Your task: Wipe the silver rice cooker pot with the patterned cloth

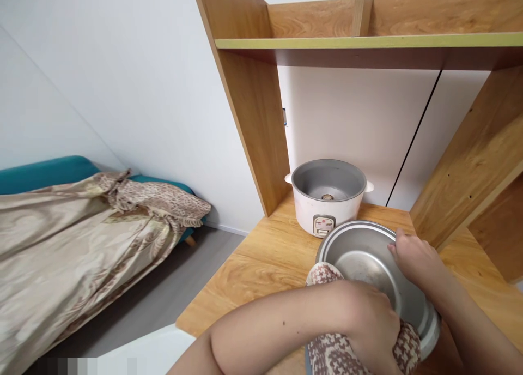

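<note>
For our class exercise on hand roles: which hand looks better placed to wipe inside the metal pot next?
Probably the left hand: it grips the patterned cloth at the near side of the metal pot, while the right hand holds the pot itself.

Rice cooker body point(332, 209), at the rear of the wooden desktop point(245, 277), below the shelf board point(368, 42); inner pot point(368, 263) before it and to the right. Patterned cloth point(333, 353) at the pot's near side, beneath the left hand point(376, 320); right hand point(414, 254) on the right rim. Far left, beyond the floor point(175, 288): sofa point(49, 167), throw cover point(81, 239) upon it.
</note>
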Demonstrator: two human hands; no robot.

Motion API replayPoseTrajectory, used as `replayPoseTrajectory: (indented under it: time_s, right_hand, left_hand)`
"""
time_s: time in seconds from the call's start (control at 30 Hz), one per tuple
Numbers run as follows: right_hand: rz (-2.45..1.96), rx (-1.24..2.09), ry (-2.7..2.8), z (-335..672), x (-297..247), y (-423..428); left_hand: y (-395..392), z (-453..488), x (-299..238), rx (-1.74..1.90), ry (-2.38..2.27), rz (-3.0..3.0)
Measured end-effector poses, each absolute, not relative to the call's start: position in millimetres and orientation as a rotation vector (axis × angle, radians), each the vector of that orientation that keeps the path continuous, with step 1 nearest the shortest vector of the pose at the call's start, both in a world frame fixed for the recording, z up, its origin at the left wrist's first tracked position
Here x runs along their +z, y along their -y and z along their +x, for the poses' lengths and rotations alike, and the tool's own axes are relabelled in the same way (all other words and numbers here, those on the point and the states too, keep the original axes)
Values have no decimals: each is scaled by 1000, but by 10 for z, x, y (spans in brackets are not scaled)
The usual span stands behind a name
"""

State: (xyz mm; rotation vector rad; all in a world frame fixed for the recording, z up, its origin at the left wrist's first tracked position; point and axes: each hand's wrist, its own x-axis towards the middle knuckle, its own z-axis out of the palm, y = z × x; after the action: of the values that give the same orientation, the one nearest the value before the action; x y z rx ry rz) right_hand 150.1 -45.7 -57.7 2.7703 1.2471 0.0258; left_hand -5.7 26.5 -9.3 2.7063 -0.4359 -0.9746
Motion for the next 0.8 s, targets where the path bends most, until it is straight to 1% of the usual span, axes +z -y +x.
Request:
replayPoseTrajectory:
  time_s: [0.07,0.23,0.57,0.8]
  right_hand:
    - [2775,30,-1245,1495,-567,453]
    - [2771,47,-1262,1481,-557,452]
    - [2744,48,-1309,1495,-575,461]
    - [2742,40,-1309,1511,-581,451]
  left_hand:
    - [-260,-49,-79,-990,417,2704]
    - [-232,-26,-12,-1167,427,2664]
    - [-248,-48,-85,-1047,389,2684]
    - [-252,-17,-113,-1140,421,2643]
